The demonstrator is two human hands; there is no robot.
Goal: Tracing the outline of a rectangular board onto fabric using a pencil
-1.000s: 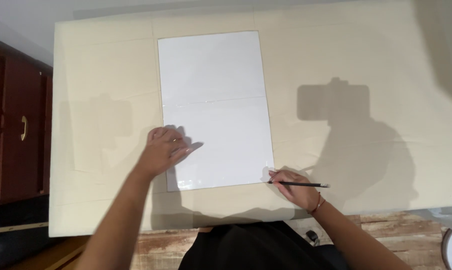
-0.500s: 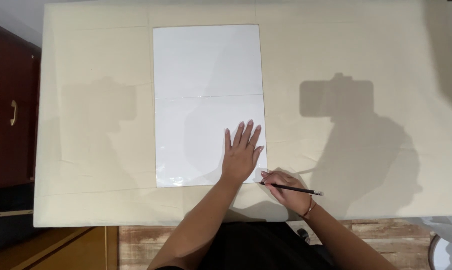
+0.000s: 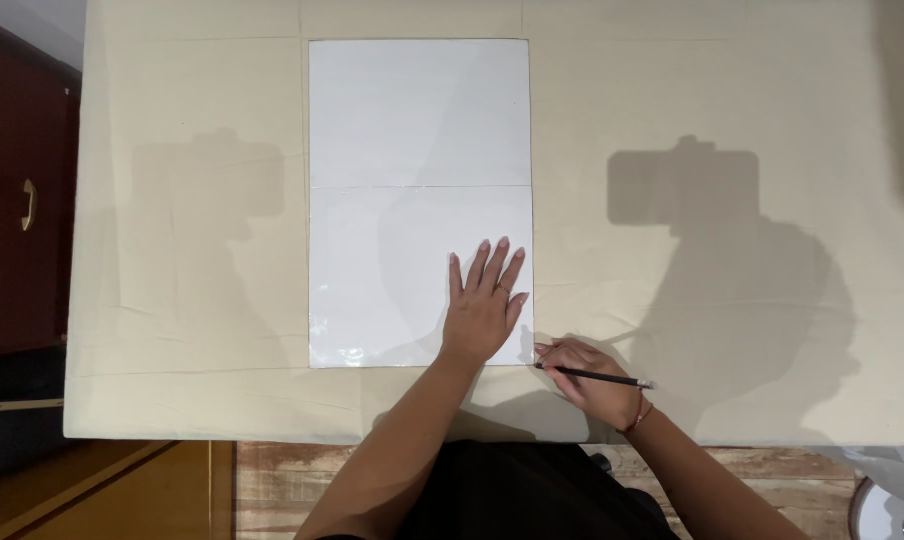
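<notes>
The white sheet [image 3: 419,200] is lying flat on the cream-covered counter [image 3: 732,100], its long axis running away from the person, a faint crease crossing it halfway up. It looks smooth and slightly glossy, catching light at its near left corner, while the cloth under it is matte and softly wrinkled. The left hand [image 3: 484,305] is pressing down on the sheet's near right quarter, palm flat and fingers spread, gripping nothing. The right hand [image 3: 584,380] is resting on the counter just off the sheet's near right corner, its grip closed around a thin dark pencil [image 3: 597,377]. The pencil is lying almost crosswise to the sheet's long axis, its tip pointing left toward that corner, touching or nearly touching the edge; I cannot tell which. A slim bracelet [image 3: 640,415] is circling the right wrist.
</notes>
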